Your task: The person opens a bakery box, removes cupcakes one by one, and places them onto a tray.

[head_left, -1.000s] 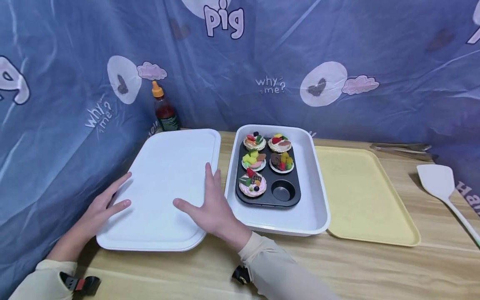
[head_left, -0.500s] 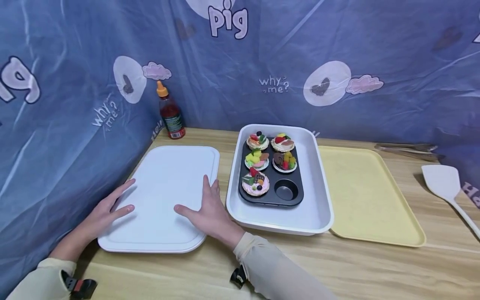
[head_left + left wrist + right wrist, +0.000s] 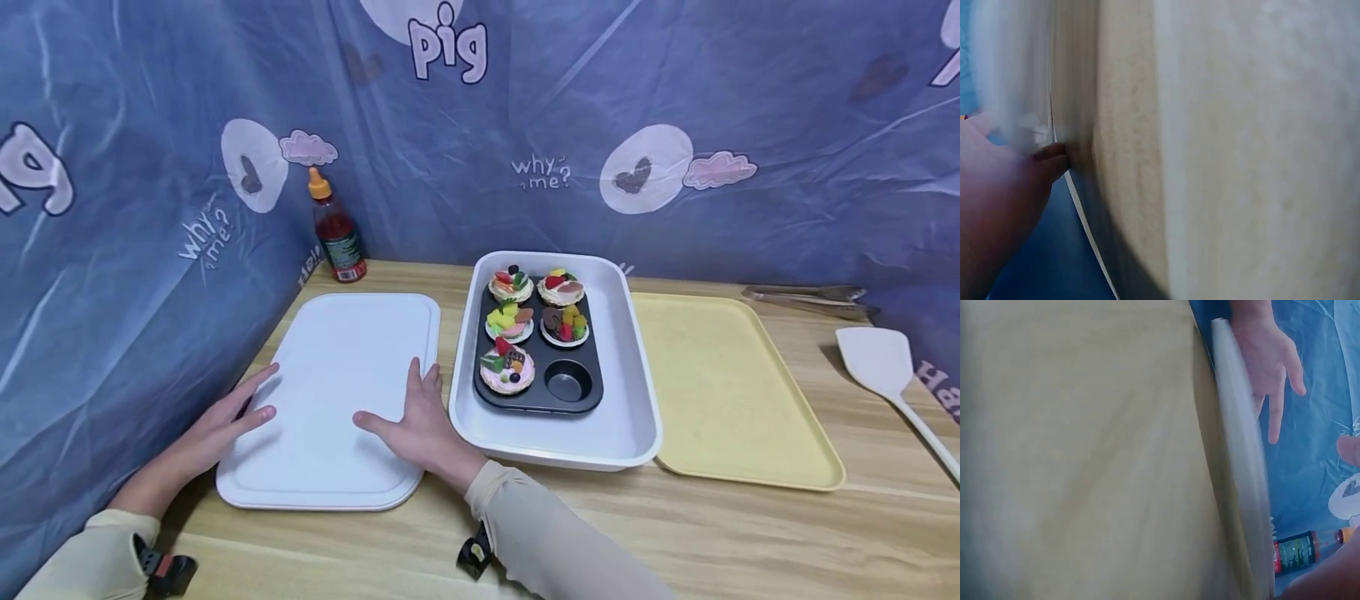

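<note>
A flat white plastic lid [image 3: 322, 367] with rounded corners lies low over the left part of the table. My left hand [image 3: 206, 433] grips its left edge; the thumb and index finger stretch above the top face. In the left wrist view, curled fingertips [image 3: 1052, 155] show at the lid's underside. At the right edge my right hand [image 3: 427, 425] holds the lid, thumb pointing inward over it and index finger along the rim; its lower fingers are hidden. Beside this hand stands a white tub [image 3: 626, 433] with a black muffin pan [image 3: 536, 402] inside.
Several fruit-topped tarts [image 3: 507, 370] fill the pan's cups except one at front right. A sauce bottle [image 3: 341, 242] stands behind the lid. To the right lie a yellow tray [image 3: 735, 400], tongs [image 3: 810, 300] and a white spatula [image 3: 877, 362]. Printed blue cloth [image 3: 480, 167] hangs behind.
The lid's raised far end has come down toward the table, uncovering the bottle's base. Both hands have then shifted slightly right with the lid, keeping their hold.
</note>
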The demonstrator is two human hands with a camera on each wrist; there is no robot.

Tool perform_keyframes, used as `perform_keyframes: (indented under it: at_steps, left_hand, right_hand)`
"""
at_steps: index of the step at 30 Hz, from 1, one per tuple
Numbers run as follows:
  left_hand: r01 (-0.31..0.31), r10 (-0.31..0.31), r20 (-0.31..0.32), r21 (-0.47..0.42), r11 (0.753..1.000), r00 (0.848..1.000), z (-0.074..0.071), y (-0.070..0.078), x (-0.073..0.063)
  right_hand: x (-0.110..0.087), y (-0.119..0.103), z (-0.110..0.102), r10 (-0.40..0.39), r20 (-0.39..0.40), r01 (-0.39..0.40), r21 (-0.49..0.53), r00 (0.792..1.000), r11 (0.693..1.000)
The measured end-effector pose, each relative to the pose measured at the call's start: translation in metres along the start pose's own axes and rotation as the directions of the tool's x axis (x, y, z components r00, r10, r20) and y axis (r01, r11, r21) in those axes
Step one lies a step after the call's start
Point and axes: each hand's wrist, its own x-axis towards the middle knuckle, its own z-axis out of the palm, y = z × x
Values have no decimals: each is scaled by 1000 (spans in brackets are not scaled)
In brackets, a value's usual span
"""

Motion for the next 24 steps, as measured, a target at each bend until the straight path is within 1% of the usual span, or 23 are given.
perform_keyframes:
  at_steps: [2, 5, 9, 13, 16, 20, 22, 24]
  left_hand:
    - [19, -20, 19, 6, 1000, 1000, 0, 1, 1]
    - [40, -42, 40, 51, 998, 998, 0, 3, 1]
    - [41, -47, 51, 113, 993, 998, 0, 6, 1]
    - [32, -38, 49, 129, 991, 998, -1, 9, 1]
    - [10, -16, 42, 125, 992, 999, -2, 13, 2]
    - [-36, 35, 18, 103, 994, 999, -6, 25, 5]
    - [-83, 84, -8, 80, 993, 996, -7, 34, 7]
    - [-137, 138, -32, 41, 990, 990, -6, 44, 11]
  right_hand:
    - [0, 1, 1, 3, 4, -3, -6, 1000, 1000]
    - [0, 1, 1, 5, 4, -5, -16, 1000, 1000]
    - [-2, 0, 2, -8, -1, 8, -24, 1000, 1000]
    - [-6, -2, 2, -39, -1, 39, -45, 999, 998]
    - [-8, -5, 0, -67, -7, 67, -52, 998, 996]
    - [-12, -10, -6, -106, -25, 105, -33, 994, 994]
    - [-15, -15, -12, -124, -36, 124, -2, 992, 992]
    - [-18, -21, -20, -138, -51, 139, 30, 989, 990]
